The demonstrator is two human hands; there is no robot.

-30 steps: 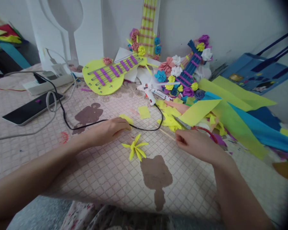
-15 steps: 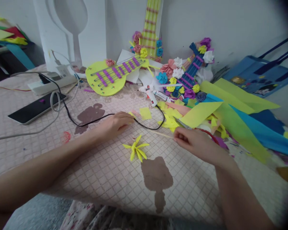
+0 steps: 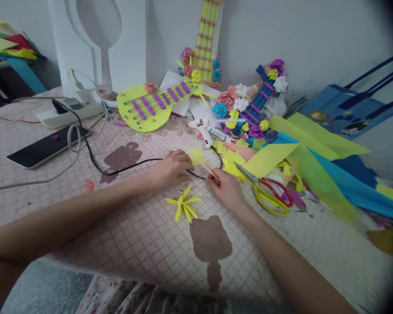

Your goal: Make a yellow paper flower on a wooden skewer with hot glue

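My right hand point(image 3: 227, 189) pinches a thin pale wooden stick point(image 3: 203, 165), which slants up and left past the fingertips. Close to its tip is a small square of yellow paper point(image 3: 197, 156) on the table. My left hand point(image 3: 175, 170) rests over the black cable point(image 3: 134, 164), its fingers curled and drawn together; whatever may be in them is hidden. Just below the hands lies a yellow paper flower point(image 3: 183, 205) with narrow pointed petals. Beyond them sits a white glue gun point(image 3: 203, 131), its cord running back toward my hands.
Scissors with red and yellow handles point(image 3: 271, 196) lie right of my right hand beside yellow paper scraps point(image 3: 231, 163). Decorated paper guitars point(image 3: 147, 107) stand behind. At left are a dark phone-like slab point(image 3: 46, 146) and a power strip point(image 3: 49, 115). A blue bag point(image 3: 350, 111) leans at right.
My right hand has moved left from beside the scissors, bringing the stick toward the yellow square. My left hand has shifted slightly right, and its fingers look more bent. The view has shifted slightly.
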